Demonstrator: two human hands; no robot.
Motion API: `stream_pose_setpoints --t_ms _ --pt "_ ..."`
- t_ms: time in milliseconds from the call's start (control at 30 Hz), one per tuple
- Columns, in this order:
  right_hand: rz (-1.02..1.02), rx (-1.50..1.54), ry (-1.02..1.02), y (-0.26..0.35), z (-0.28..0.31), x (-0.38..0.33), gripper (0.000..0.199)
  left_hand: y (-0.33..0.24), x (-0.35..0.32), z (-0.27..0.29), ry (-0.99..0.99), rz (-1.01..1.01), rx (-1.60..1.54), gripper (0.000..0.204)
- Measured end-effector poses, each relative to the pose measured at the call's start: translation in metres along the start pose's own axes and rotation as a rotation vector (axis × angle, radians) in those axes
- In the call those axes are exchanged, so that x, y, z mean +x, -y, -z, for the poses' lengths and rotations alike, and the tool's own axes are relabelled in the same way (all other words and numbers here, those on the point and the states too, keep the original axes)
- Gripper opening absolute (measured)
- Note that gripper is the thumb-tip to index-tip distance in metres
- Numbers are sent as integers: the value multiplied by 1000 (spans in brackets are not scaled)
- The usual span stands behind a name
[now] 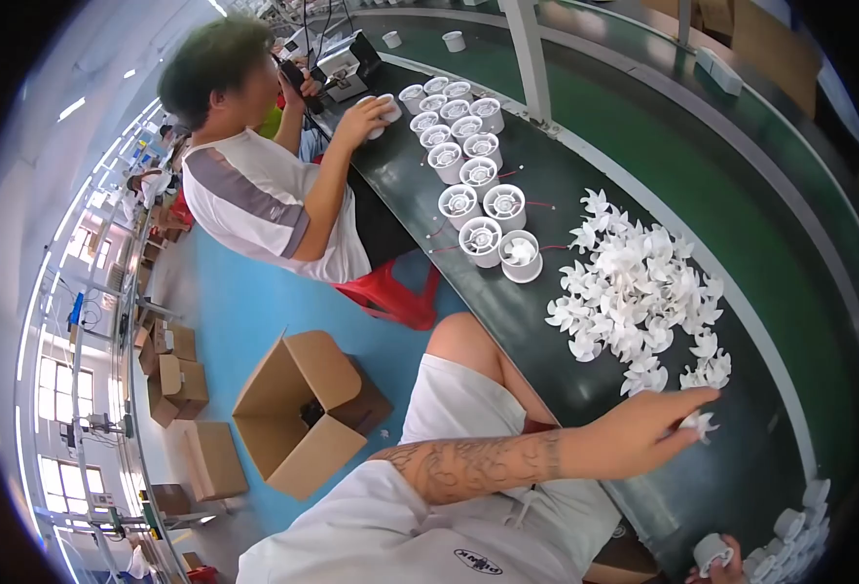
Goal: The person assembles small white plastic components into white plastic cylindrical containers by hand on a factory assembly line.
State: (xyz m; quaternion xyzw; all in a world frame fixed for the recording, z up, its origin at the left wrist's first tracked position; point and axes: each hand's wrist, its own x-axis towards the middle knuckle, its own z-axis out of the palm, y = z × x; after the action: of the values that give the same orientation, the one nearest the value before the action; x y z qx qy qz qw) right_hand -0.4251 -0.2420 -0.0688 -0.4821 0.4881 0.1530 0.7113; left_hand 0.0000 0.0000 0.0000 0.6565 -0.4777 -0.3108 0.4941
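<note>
My left hand (643,433) reaches across the dark green work table, its fingers closed on a small white fan blade (703,425). Just beyond it lies a loose heap of similar white plastic fan blades (634,292). At the lower right edge, my right hand (731,567) is wrapped around a white cup-shaped housing (711,552); part of that hand is cut off by the picture's rim. Beside it stand more white housings (789,530), packed close together. Farther up the table, a white housing with a fan blade in it (520,253) sits at the near end of several rows.
Spoked white housings (480,173), some with thin red wires, line the table (585,384). A co-worker (264,185) on a red stool (395,292) touches a housing at the far end. An open cardboard box (308,409) stands on the blue floor. A metal post (527,63) rises behind.
</note>
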Motion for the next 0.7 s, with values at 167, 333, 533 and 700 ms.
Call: stream_pose_setpoints --t_ms 167,333,533,700 --pt "616 140 112 25 -115 1 53 17 -40 8 -148 17 -403 31" --pt "655 -190 146 103 -180 16 36 6 -41 20 -59 383 -504 22" --pt "869 -928 155 167 -242 11 37 7 -52 12 -102 274 -858 20" --pt "768 -620 243 145 -236 22 59 -19 -46 13 -106 312 -894 26"
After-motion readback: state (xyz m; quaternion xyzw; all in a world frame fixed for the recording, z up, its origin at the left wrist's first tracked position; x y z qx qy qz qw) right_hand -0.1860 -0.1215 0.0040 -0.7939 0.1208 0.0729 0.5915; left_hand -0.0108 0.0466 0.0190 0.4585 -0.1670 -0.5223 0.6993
